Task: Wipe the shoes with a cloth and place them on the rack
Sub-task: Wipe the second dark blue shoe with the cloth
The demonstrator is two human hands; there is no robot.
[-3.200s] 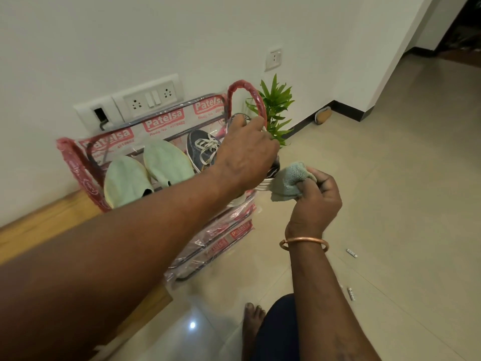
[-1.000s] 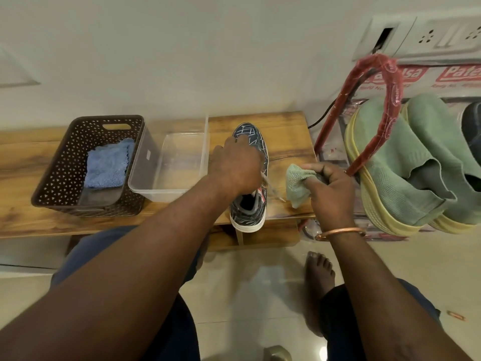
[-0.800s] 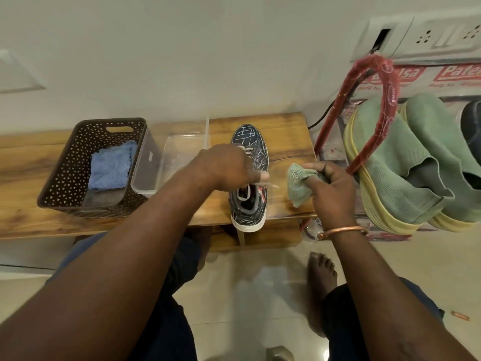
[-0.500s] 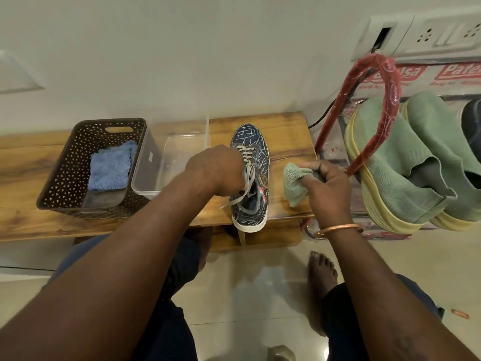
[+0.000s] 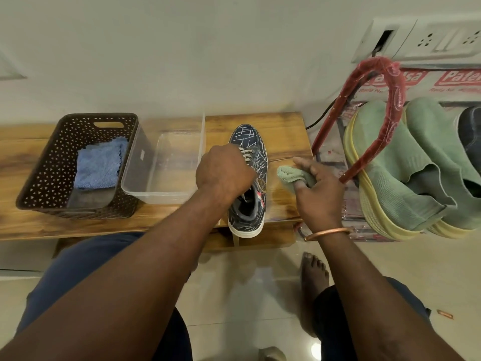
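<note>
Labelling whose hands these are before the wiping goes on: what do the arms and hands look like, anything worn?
Both forearms are bare, with no sleeves or gloves in view. The right hand has a thin copper-coloured bangle at its wrist. The left hand and its wrist show nothing worn.

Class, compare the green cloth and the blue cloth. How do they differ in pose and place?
The green cloth is bunched in the right hand; the blue cloth lies flat, with no hand on it. The green cloth is held over the wooden bench; the blue cloth sits inside the brown basket. Both are small soft cloths.
</note>
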